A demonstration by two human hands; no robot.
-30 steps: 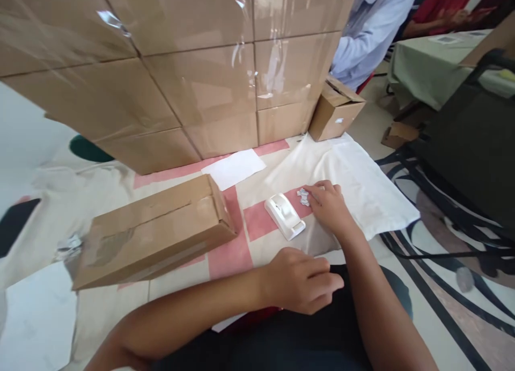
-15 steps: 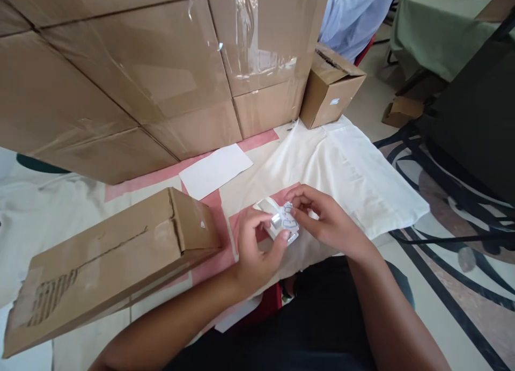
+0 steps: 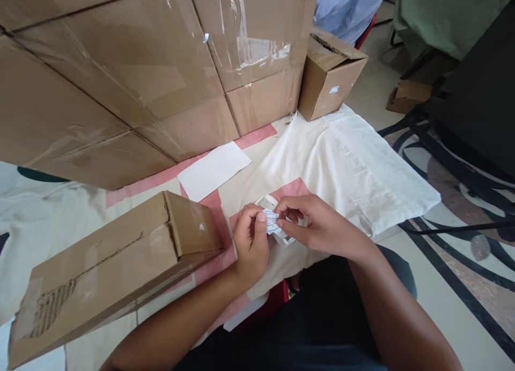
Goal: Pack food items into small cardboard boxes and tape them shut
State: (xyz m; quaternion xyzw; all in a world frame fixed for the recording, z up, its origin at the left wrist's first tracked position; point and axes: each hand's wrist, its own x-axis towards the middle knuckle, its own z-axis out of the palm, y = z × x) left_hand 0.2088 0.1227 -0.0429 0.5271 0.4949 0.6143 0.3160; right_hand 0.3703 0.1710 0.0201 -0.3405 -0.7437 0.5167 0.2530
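Between my two hands is a small white piece with blue outlines (image 3: 271, 221), like a sticker or paper cut-out. My left hand (image 3: 253, 245) pinches its left side between thumb and fingers. On the right, the fingertips of my right hand (image 3: 311, 223) close on its other edge. Beneath them a small white box (image 3: 266, 201) rests on the cloth, partly hidden by both hands. A sheet of white paper (image 3: 214, 170) lies farther back on the table.
Large taped cartons (image 3: 140, 65) stand stacked at the back left. A long cardboard box (image 3: 112, 269) lies at the near left. Another carton (image 3: 325, 81) stands at the back right, with a person's blue sleeve (image 3: 341, 8) behind it.
My left hand has let go of the white box and now pinches the outlined piece above it. My right fingers have shifted slightly left and down. The view has moved a little.
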